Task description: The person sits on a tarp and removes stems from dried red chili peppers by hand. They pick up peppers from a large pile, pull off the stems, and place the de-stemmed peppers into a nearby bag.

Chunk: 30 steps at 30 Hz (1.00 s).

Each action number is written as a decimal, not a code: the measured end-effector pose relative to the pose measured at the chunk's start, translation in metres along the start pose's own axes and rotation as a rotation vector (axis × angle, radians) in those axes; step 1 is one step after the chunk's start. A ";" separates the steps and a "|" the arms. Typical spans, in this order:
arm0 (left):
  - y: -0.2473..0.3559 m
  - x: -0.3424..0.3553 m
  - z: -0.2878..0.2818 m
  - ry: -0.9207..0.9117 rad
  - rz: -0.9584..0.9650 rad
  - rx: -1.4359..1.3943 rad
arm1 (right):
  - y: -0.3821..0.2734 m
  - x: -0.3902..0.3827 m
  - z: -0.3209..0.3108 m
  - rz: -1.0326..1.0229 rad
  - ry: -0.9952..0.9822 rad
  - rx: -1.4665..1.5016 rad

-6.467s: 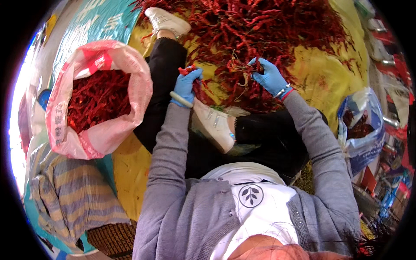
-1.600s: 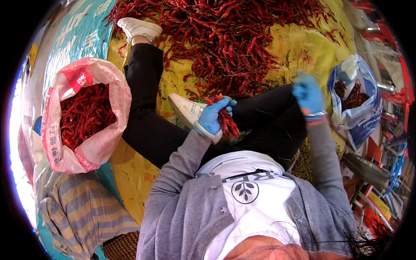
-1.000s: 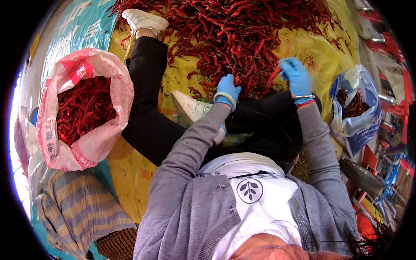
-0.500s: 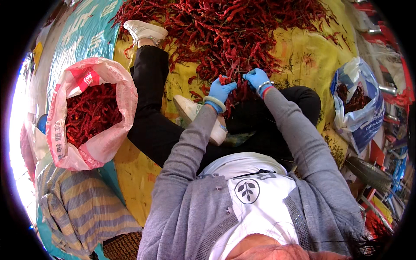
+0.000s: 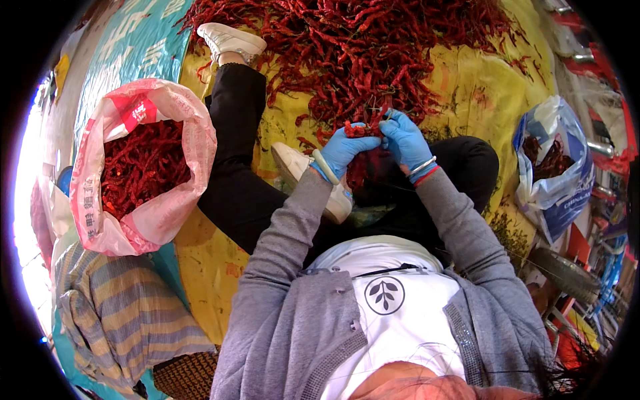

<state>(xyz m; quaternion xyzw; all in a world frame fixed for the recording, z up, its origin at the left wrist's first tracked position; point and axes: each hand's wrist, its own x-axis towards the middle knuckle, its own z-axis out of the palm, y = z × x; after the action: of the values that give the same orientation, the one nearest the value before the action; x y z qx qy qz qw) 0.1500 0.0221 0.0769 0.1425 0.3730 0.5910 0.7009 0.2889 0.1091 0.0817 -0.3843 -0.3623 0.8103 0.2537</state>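
Both my hands wear blue gloves and work close together over my lap, at the near edge of a heap of dried red chili peppers (image 5: 380, 60). My left hand (image 5: 342, 152) is closed around several red chili peppers (image 5: 357, 131), whose ends show above its fingers. My right hand (image 5: 408, 141) pinches thumb against fingers just beside it, at the tips of the peppers. What sits in that pinch is too small to make out. Dark red peppers also lie below, between my hands and my legs.
A pink and white sack (image 5: 83, 193) of red chilies stands open at the left. Behind it lies a striped cloth bundle (image 5: 130, 307). To the right, a blue and white bag (image 5: 570, 197) holds dark dried bits, near a wheel (image 5: 567, 273). Yellow sheeting (image 5: 467, 80) covers the floor.
My right hand has moved down and closer to my left hand, so the two nearly touch. The left hand keeps its peppers and has shifted slightly.
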 end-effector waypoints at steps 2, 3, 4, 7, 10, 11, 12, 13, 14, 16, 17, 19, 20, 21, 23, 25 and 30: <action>-0.004 -0.002 -0.004 0.020 -0.021 0.015 | 0.003 -0.003 0.000 0.063 -0.044 0.056; -0.006 -0.002 -0.005 0.027 -0.031 0.021 | 0.004 -0.007 0.002 0.029 -0.020 -0.026; -0.007 -0.002 -0.006 0.048 -0.035 0.014 | 0.004 -0.010 0.003 -0.016 -0.007 -0.112; -0.013 -0.002 -0.003 0.077 -0.031 -0.025 | 0.008 -0.018 0.013 -0.159 0.066 -0.335; -0.018 -0.002 0.005 0.069 -0.022 -0.075 | 0.009 -0.016 0.002 -0.198 0.006 -0.381; -0.018 -0.005 0.007 0.093 -0.039 -0.074 | 0.009 -0.016 -0.001 -0.243 0.031 -0.426; -0.018 -0.006 0.009 0.119 -0.054 -0.074 | 0.007 -0.016 -0.002 -0.287 0.054 -0.471; -0.020 -0.006 0.009 0.131 -0.037 -0.043 | 0.006 -0.016 -0.002 -0.331 0.077 -0.516; -0.023 -0.005 0.008 0.143 -0.021 -0.011 | 0.007 -0.016 -0.001 -0.398 0.071 -0.586; -0.025 -0.005 0.009 0.137 -0.005 0.028 | 0.008 -0.018 0.001 -0.532 0.063 -0.726; -0.025 -0.006 0.010 0.120 -0.006 0.036 | 0.006 -0.019 0.001 -0.513 0.064 -0.741; -0.020 -0.010 0.017 0.093 -0.004 0.060 | 0.002 -0.022 0.000 -0.476 0.070 -0.771; -0.017 -0.013 0.021 0.085 0.000 0.075 | 0.004 -0.021 0.000 -0.371 0.088 -0.607; -0.012 -0.014 0.024 0.075 0.004 0.090 | 0.005 -0.019 0.001 -0.266 0.104 -0.443; -0.006 -0.015 0.024 -0.001 0.034 0.042 | 0.005 -0.018 0.005 -0.066 0.095 -0.170; -0.004 -0.016 0.019 -0.039 0.045 0.046 | -0.003 -0.021 0.013 0.128 0.045 0.044; -0.005 -0.014 0.009 -0.048 -0.025 0.020 | 0.002 -0.019 0.011 0.047 0.103 0.033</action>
<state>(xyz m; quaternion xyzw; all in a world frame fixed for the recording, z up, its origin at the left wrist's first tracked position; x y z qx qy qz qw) 0.1600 0.0096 0.0848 0.1588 0.3639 0.5748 0.7155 0.2902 0.0902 0.0932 -0.4298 -0.3260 0.8011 0.2592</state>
